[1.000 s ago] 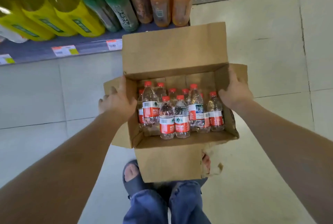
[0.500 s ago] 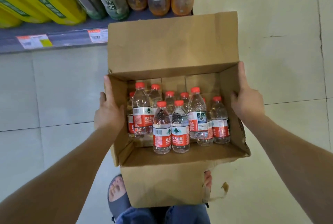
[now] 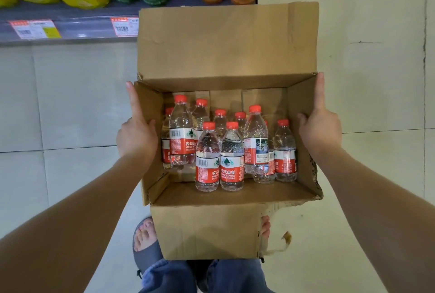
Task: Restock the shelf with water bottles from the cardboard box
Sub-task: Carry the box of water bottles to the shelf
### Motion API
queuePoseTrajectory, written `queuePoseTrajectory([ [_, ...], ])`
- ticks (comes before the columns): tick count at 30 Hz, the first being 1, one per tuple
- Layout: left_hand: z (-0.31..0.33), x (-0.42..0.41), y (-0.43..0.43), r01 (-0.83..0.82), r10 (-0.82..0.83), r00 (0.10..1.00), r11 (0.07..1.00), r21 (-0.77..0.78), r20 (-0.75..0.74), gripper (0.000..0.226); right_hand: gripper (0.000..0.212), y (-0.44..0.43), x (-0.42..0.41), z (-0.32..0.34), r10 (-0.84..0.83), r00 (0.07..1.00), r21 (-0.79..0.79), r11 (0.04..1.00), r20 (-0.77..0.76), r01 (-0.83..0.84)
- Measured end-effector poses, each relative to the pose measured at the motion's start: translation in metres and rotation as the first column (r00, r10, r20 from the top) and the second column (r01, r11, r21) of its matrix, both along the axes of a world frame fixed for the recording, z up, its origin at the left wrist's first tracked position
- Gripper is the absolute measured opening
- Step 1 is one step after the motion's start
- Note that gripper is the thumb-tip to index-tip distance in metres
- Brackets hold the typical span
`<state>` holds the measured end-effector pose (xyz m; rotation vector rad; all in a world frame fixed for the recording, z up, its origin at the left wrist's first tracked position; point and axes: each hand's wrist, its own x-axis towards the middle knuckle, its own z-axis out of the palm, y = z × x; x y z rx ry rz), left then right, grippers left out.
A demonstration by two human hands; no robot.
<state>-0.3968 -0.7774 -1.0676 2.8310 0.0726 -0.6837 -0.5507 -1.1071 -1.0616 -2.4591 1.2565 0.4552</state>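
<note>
In the head view, the left hand (image 3: 136,135) and right hand (image 3: 320,128) grasp opposite walls of the cardboard box (image 3: 226,40) with their fingers; the water bottles (image 3: 219,158) stand inside. The ragged right wall may tear under the load, tipping the box and toppling the bottles.

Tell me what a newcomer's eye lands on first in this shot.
The open cardboard box fills the centre, with the left hand and right hand gripping its side walls. Inside it stand red-capped water bottles, leaving bare cardboard along the near edge. At upper left, a shelf carries yellow, green and orange drinks.
</note>
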Motion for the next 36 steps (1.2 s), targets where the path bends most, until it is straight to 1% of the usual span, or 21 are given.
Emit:
queuePoseTrajectory([
  [6, 0.002, 0.000, 0.001, -0.005, 0.005, 1.000, 1.000, -0.006, 0.008, 0.094, 0.104, 0.003, 0.000, 0.001, 0.000, 0.999, -0.039, 0.999, -0.033, -0.001],
  [11, 0.005, -0.002, -0.002, -0.040, 0.041, 0.999, 0.999, -0.023, 0.025, 0.094, 0.113, 0.006, 0.002, -0.001, -0.009, 0.998, -0.057, 0.998, -0.070, 0.005],
  [14, 0.009, -0.004, -0.002, -0.057, 0.058, 0.998, 0.998, -0.038, 0.031, 0.093, 0.112, 0.005, -0.003, -0.001, -0.003, 0.999, -0.052, 0.999, -0.044, 0.001],
  [19, 0.006, -0.002, -0.005, 0.007, -0.007, 0.999, 1.000, 0.013, 0.043, 0.095, 0.106, 0.006, -0.005, 0.001, -0.041, 0.999, -0.045, 0.998, -0.012, 0.040],
  [21, 0.006, -0.005, -0.005, 0.023, -0.023, 0.999, 1.000, 0.016, 0.047, 0.096, 0.103, 0.007, -0.010, 0.003, -0.051, 0.999, -0.011, 0.999, 0.017, 0.051],
  [23, 0.006, -0.011, -0.002, 0.036, -0.036, 0.999, 0.999, -0.014, 0.038, 0.096, 0.101, 0.011, -0.016, 0.006, -0.063, 0.997, 0.033, 0.998, 0.032, 0.062],
  [26, 0.007, -0.017, 0.003, 0.021, -0.021, 1.000, 0.999, -0.033, 0.017, 0.097, 0.102, 0.015, -0.020, 0.008, -0.091, 0.995, 0.065, 0.994, 0.034, 0.089],
  [31, 0.010, -0.014, 0.000, -0.026, 0.027, 1.000, 0.999, -0.046, 0.008, 0.094, 0.104, 0.012, -0.016, 0.009, -0.082, 0.996, 0.063, 0.995, 0.017, 0.081],
  [36, 0.016, -0.010, -0.002, -0.032, 0.032, 0.999, 0.996, -0.083, 0.000, 0.090, 0.102, 0.013, -0.014, 0.009, -0.074, 0.996, 0.038, 0.997, 0.044, 0.072],
])
